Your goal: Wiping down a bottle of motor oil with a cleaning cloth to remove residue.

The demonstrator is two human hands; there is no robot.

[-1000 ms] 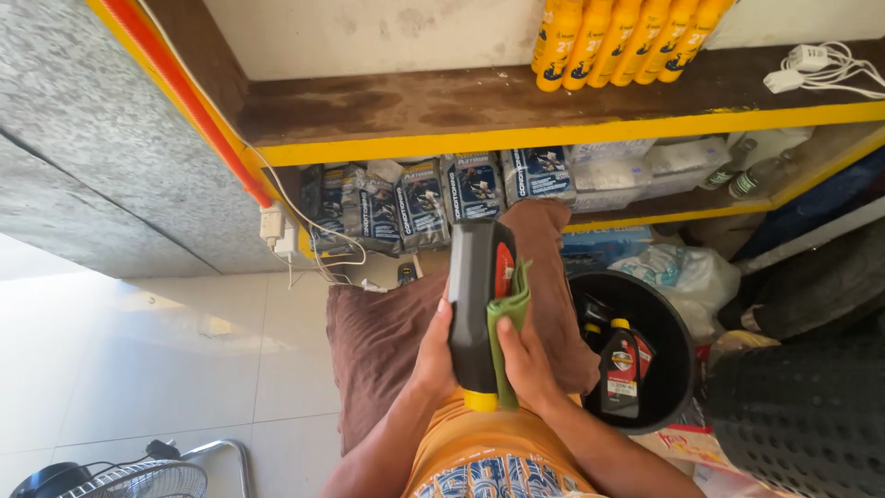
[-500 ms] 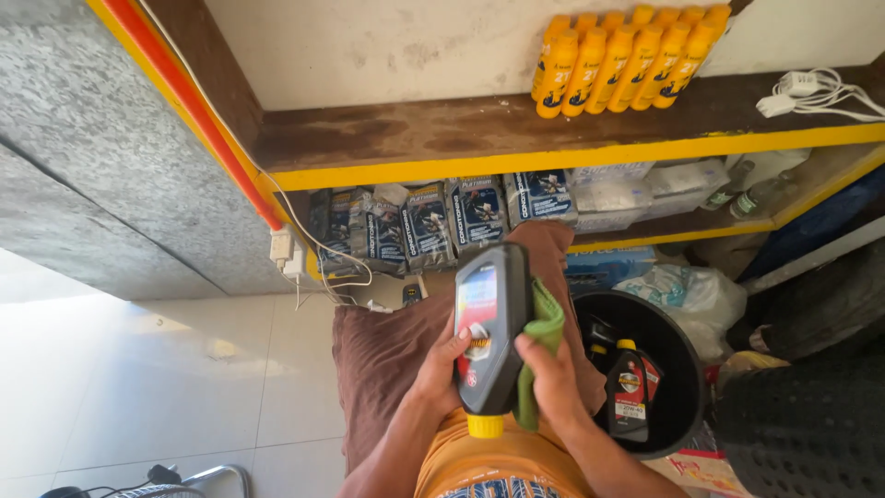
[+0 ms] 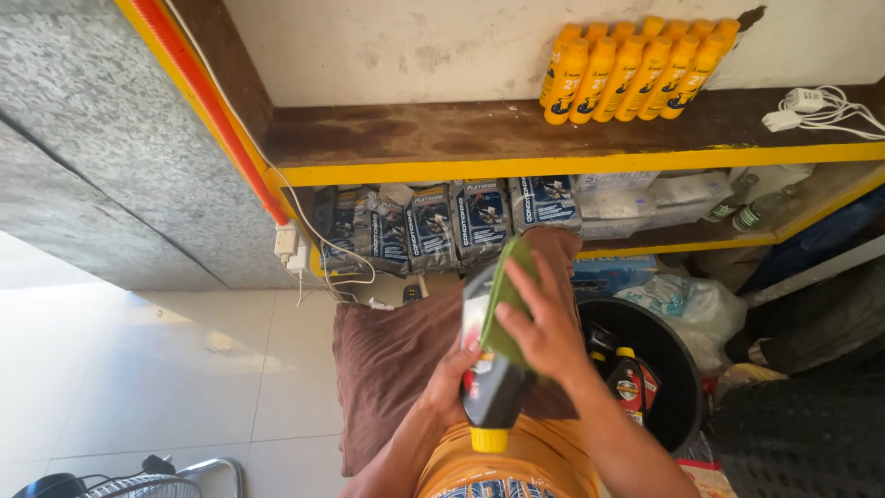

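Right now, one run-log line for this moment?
left hand: holds dark bottle | right hand: presses green cloth on it | black bucket beside

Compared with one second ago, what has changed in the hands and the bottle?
The right hand moved the green cloth from the bottle's side onto its front face, so it now covers most of the label. The left hand still grips the dark bottle from below, yellow cap toward the body. The yellow bottles on the shelf and the black bucket stayed put.

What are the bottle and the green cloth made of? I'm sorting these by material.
The dark bottle looks like glossy moulded plastic, with a yellow plastic cap. The green cloth under the right hand looks like soft matte fabric, possibly microfibre: it drapes and folds.
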